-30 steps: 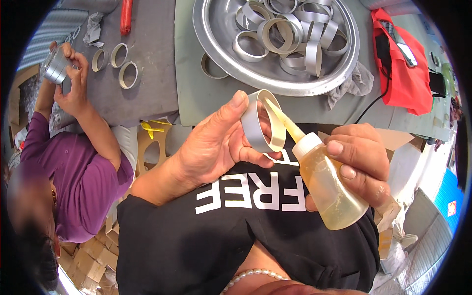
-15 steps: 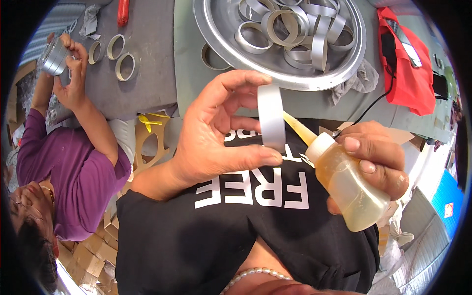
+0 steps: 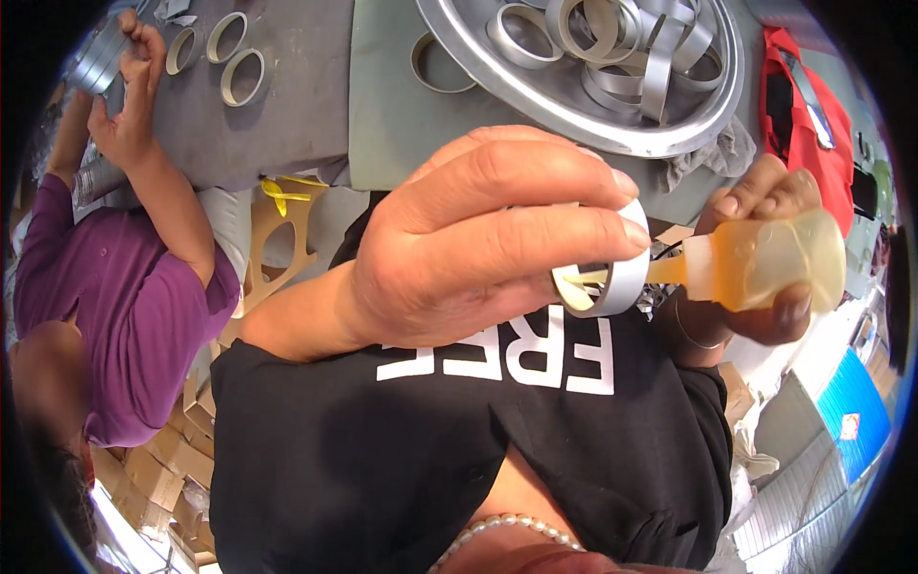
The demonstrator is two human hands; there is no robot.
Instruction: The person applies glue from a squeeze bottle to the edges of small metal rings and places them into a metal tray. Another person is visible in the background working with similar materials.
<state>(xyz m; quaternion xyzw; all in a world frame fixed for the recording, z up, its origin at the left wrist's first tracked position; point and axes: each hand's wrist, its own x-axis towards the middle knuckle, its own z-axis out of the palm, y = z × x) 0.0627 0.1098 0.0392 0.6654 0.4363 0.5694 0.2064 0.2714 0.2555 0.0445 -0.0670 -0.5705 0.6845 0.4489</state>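
Note:
In front of my chest, my left hand grips a silver-grey ring with a pale inner wall, fingers over its top edge. My right hand holds a translucent squeeze bottle on its side, amber liquid gathered towards its white cap. The bottle's tapered nozzle points left at the ring. A pale, pointed tip shows within the ring's opening, apparently the nozzle's end. My left fingers partly cover the ring, and the left thumb is hidden.
A round metal tray heaped with similar rings stands ahead, with a loose ring left of it. A red bag and grey cloth lie right. At left, a co-worker's hand holds stacked rings.
The bottle has swung from slanting, base down, to nearly level and moved up and right. My left hand has turned and shifted right with the ring, its fingers now over the top.

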